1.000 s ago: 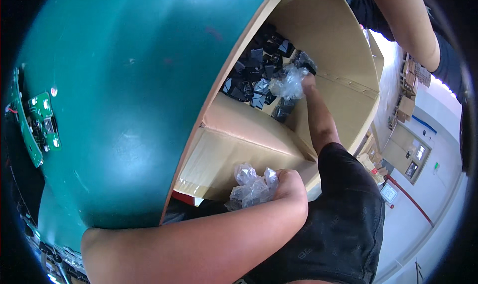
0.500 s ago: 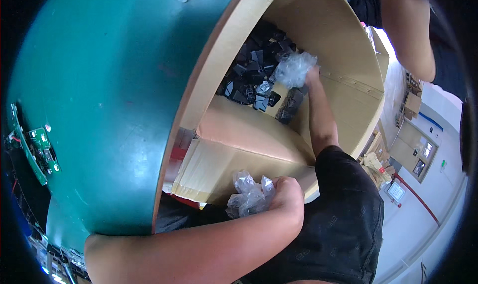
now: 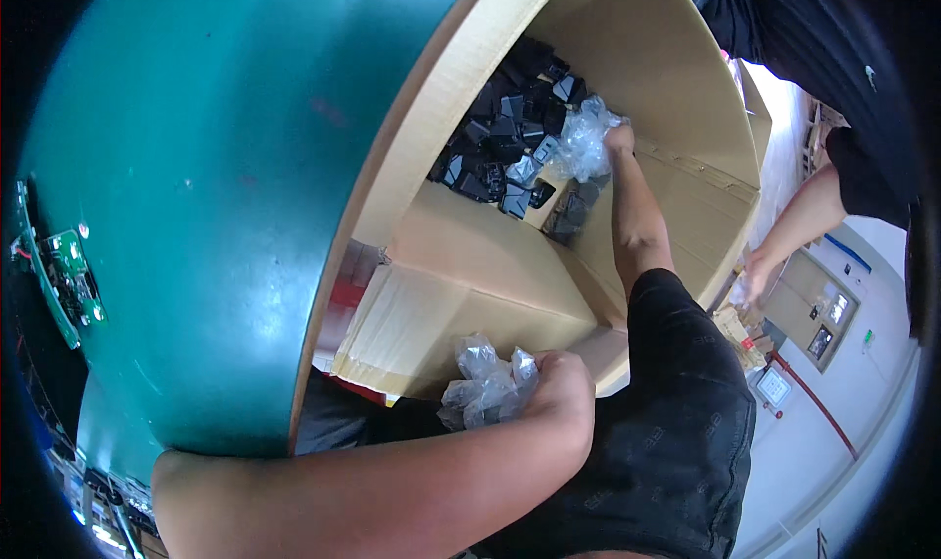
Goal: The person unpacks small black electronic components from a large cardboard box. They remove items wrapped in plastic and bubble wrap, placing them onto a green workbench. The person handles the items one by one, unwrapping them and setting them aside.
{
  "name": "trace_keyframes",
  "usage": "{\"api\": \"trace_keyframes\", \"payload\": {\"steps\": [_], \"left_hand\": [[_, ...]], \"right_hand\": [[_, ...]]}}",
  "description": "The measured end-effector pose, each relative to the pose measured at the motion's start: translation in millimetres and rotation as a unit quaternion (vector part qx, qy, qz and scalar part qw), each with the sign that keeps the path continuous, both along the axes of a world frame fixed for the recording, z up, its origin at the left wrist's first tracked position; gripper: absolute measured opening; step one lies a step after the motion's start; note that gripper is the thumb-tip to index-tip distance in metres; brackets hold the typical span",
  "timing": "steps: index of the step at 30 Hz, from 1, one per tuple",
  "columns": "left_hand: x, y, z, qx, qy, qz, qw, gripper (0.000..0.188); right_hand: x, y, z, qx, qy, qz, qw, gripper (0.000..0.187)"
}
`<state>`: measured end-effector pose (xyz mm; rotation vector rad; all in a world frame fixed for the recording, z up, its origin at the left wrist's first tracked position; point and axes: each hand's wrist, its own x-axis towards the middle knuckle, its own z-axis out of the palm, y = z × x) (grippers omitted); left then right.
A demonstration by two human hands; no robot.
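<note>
My right hand reaches into a large open cardboard box, its fingers closed on a crumpled clear plastic bag. Below and beside that bag lies a heap of black plastic parts, some with shiny faces. A flat dark bundle rests near the box wall. Nearer to me, my left hand is closed around more crumpled clear plastic bags, just in front of the box's folded-out flap. My left forearm crosses the bottom of the view; the fingertips of this hand are mostly hidden.
A green-topped table fills the left side, its brown edge running along the box. Circuit boards sit at its far-left rim. A co-worker in dark clothes, with an arm reaching down, stands at upper right. Cardboard lies beyond the box.
My right hand and its bag have shifted slightly, within the box. My left hand keeps its bags almost in place. The co-worker has moved, and their arm now reaches lower at right.
</note>
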<state>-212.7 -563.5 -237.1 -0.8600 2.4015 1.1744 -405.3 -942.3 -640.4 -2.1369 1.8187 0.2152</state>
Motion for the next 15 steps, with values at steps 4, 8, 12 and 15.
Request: {"api": "trace_keyframes", "payload": {"steps": [4, 8, 12, 15], "left_hand": [[1.1, 0.4, 2.7, -0.006, 0.002, -0.005, 1.000, 0.016], [2.9, 1.7, 4.6, -0.013, 0.004, -0.012, 1.000, 0.016], [4.5, 0.8, 4.0, -0.015, 0.001, -0.012, 1.000, 0.016], [6.4, 0.7, 6.2, -0.017, 0.009, -0.011, 1.000, 0.016]], "right_hand": [[15.9, 34.8, 58.5, 0.113, -0.383, -0.074, 0.914, 0.023], [7.9, 52.1, 106.2, 0.272, -0.536, -0.227, 0.766, 0.019], [6.6, 74.6, 103.4, 0.308, -0.461, -0.219, 0.803, 0.022], [-16.1, 68.0, 73.1, 0.263, -0.384, -0.114, 0.878, 0.022]]}}
